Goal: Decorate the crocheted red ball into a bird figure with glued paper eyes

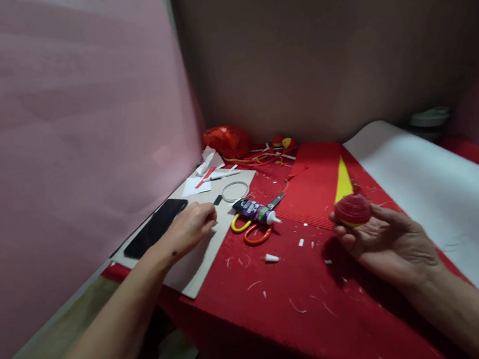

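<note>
Palm up, my right hand [393, 246] holds a small round red-and-yellow thread-wound piece [352, 209] at its fingertips, above the red cloth [256, 288]. Right behind that piece rises a narrow yellow triangle [342, 181]; whether the two are joined I cannot tell. My left hand [195, 225] is closed over the grey board [190, 274], beside a black phone [154, 228]. Whatever its fingers may hold is hidden. Between the hands, a dark glue tube [253, 209] lies across scissors [258, 234] with yellow and orange handles. A white cap [271, 258] lies nearer me.
Red sheets [313, 189] lie in the middle back, beside a large white sheet [443, 191] on the right. A wire ring [235, 191], a pen [221, 176] and a red plastic bag [227, 140] are at the back left. Scraps litter the cloth. A pink wall [67, 109] borders the left.
</note>
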{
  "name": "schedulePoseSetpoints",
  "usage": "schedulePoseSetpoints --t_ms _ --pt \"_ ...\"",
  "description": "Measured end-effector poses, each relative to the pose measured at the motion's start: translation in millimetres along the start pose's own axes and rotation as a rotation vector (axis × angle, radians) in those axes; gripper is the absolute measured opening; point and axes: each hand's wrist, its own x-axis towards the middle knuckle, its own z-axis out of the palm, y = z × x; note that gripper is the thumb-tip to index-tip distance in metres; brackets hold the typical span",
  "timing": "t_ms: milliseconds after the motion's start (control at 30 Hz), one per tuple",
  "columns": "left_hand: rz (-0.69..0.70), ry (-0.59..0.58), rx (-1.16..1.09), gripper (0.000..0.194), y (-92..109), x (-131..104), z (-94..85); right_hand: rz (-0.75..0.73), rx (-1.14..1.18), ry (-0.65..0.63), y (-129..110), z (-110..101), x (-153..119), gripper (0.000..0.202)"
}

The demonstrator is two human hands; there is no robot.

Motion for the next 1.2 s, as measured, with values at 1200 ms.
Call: schedulePoseSetpoints --t_ms 1200 --pt "0.347 -0.017 -0.961 0.004 167 37 20.5 -0.019 0.208 -0.179 1 3 4 0.028"
